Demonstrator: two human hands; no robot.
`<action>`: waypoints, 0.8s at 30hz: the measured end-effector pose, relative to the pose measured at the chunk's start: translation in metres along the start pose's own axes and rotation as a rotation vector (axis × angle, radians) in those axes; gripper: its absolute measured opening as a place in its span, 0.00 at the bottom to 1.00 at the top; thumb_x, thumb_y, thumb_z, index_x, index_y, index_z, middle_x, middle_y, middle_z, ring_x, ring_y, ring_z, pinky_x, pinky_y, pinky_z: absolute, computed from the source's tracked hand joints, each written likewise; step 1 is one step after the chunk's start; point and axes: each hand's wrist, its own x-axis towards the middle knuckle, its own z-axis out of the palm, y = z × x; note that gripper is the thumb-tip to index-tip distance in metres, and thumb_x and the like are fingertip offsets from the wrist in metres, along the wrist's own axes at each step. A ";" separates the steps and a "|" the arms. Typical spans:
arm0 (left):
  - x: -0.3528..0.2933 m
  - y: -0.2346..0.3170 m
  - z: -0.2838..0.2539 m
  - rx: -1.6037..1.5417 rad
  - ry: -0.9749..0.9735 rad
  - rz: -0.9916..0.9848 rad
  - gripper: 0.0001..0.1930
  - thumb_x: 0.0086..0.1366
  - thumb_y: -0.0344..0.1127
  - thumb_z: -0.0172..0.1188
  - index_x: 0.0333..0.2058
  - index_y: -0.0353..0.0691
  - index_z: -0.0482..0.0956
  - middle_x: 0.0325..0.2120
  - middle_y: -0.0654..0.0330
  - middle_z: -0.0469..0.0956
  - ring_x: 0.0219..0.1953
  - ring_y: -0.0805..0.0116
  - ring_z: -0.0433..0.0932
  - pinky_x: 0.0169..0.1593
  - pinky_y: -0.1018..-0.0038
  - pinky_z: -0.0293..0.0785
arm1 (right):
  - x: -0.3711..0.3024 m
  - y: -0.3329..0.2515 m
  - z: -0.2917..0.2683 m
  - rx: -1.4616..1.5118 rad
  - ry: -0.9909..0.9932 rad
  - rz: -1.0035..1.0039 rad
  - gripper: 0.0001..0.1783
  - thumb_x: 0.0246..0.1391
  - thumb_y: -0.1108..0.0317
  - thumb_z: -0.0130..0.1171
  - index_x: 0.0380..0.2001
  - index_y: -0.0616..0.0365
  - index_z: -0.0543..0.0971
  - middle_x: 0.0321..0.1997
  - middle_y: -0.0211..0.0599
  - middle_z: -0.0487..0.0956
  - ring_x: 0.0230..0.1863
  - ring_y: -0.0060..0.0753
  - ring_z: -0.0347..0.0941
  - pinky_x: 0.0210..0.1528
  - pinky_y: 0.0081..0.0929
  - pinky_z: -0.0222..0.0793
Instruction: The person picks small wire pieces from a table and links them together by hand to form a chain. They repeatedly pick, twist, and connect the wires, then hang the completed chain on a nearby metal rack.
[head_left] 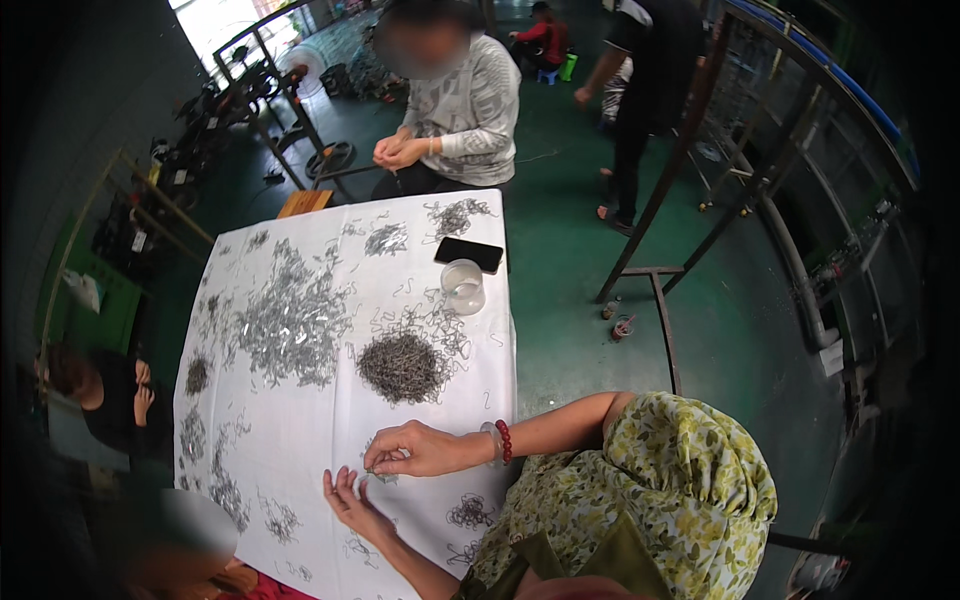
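Note:
My right hand (425,450) is over the near part of the white-covered table, its thumb and fingertips pinched together. What they hold, if anything, is too small to name. Close beside it, my left hand (355,503) is palm up with its fingers apart and loosely curled. A few thin metal pieces (384,477) lie just under the right fingertips. Beyond my hands sits a dense dark heap of small bent wire hooks (402,368). To its left spreads a broad scatter of flat silver metal pieces (290,320).
A clear plastic cup (463,287) and a black phone (468,254) rest near the table's right edge. Smaller wire piles (470,511) dot the white cloth (330,420). A person (465,110) sits across, others sit at the left; a metal frame (655,270) stands to the right.

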 end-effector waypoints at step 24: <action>0.119 -0.178 -0.118 1.257 -0.124 0.224 0.06 0.62 0.25 0.53 0.36 0.29 0.68 0.35 0.44 0.70 0.37 0.47 0.71 0.41 0.59 0.67 | -0.026 -0.023 -0.055 -0.153 0.214 -0.074 0.09 0.53 0.71 0.60 0.38 0.61 0.79 0.33 0.33 0.80 0.30 0.19 0.74 0.32 0.19 0.68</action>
